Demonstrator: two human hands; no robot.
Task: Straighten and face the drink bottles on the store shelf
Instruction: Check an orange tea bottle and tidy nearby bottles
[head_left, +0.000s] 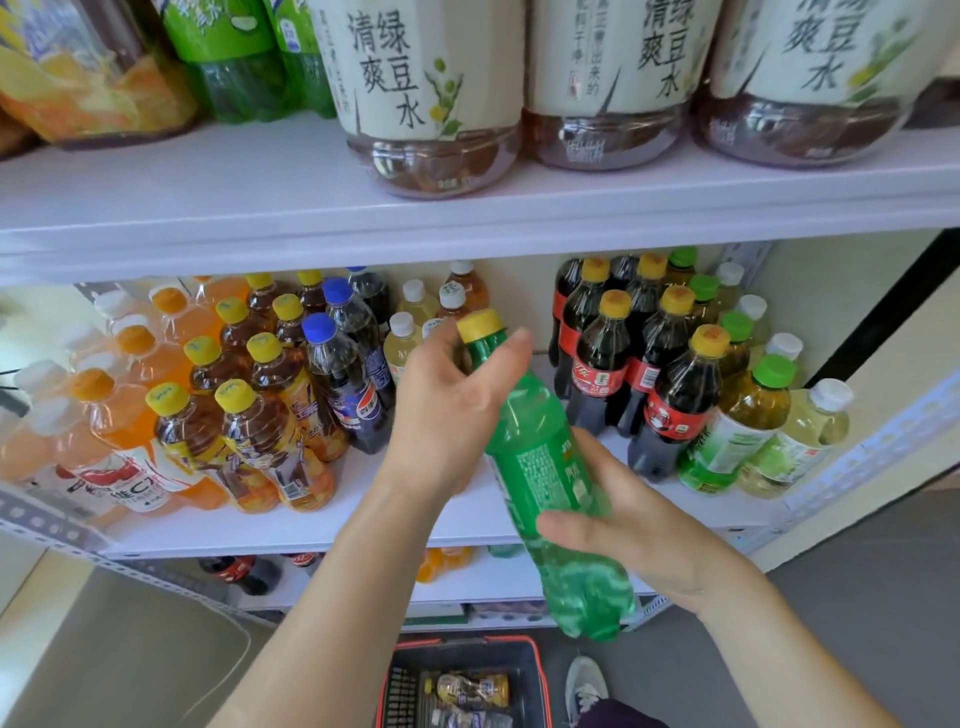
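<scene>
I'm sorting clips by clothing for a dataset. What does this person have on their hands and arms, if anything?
Nothing shows on either. The left hand and right hand are bare: no gloves, rings, watch or bracelet can be seen. The left forearm and right forearm are uncovered too, with no sleeve in view down to the picture's edge.

A bare lane of the white middle shelf (363, 525) runs back at frame centre, between blue-capped dark cola bottles (343, 384) on the left and yellow-capped, red-labelled cola bottles (597, 374) on the right. White-capped pale tea bottles (402, 338) close its back. A tilted green plastic bottle (540, 467), gripped by the left hand (447, 410) and right hand (639, 525), crosses its mouth.
</scene>
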